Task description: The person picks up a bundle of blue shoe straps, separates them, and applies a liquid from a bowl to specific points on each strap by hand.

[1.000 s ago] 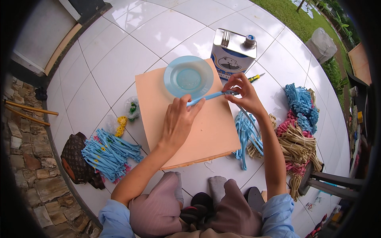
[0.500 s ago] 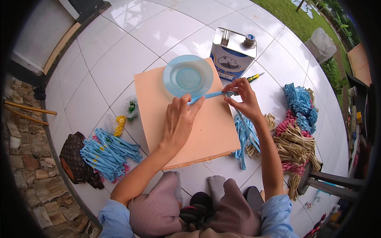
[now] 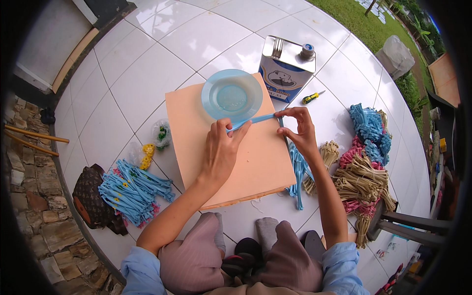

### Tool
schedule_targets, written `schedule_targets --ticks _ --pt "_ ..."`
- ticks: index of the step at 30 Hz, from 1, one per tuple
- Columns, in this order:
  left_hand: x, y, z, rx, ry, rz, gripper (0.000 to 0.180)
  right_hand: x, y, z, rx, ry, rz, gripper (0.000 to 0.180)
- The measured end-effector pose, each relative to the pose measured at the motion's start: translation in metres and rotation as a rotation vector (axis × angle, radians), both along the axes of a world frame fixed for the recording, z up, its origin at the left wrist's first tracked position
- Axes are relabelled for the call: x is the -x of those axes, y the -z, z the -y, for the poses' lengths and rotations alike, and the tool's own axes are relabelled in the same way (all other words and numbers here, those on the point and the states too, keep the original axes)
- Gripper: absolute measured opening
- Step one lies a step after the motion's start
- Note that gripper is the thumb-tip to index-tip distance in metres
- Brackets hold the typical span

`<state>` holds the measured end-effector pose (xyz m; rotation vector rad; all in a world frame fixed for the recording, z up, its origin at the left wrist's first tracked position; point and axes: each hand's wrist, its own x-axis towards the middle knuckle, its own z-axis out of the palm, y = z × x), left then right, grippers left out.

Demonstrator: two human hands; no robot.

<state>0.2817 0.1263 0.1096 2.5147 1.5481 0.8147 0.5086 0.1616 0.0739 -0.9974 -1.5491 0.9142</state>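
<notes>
A light-blue strap is stretched between my two hands, above a peach-coloured square board. My left hand is closed on the strap's left end, by the near rim of a clear blue dish on the board. My right hand has the strap's other end at its fingertips, with thumb and forefinger curved round it and slightly apart. From there a darker length hangs down past the board's right edge. More blue straps lie on the tiles below my right hand.
Behind the board's right corner stands a metal can, with a yellow-green screwdriver beside it. Bundles of beige cords and blue knotted cords lie right. Blue straps with flowers and a brown bag are left.
The fingers of my right hand have opened out, and the bunched bit seen at their tips is out of sight. The trailing length by the board's right edge has shifted. My left hand stays put.
</notes>
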Motion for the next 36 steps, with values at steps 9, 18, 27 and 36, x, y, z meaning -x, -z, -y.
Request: schedule_targets --ticks 9,18,27,36 --pt "0.000 0.000 0.000 -0.010 0.011 -0.036 0.049 -0.004 -0.033 0.001 -0.096 -0.043 0.415 0.050" --pt "0.000 0.004 0.000 -0.078 0.001 -0.079 0.057 0.024 -0.099 -0.027 -0.001 -0.418 1.080 0.092" --pt "-0.001 0.001 0.001 -0.054 0.002 -0.067 0.051 0.039 -0.094 -0.057 0.163 -0.560 1.224 0.097" --pt "-0.002 0.001 0.002 -0.055 -0.009 -0.063 0.050 0.041 -0.102 -0.051 0.196 -0.524 1.235 0.090"
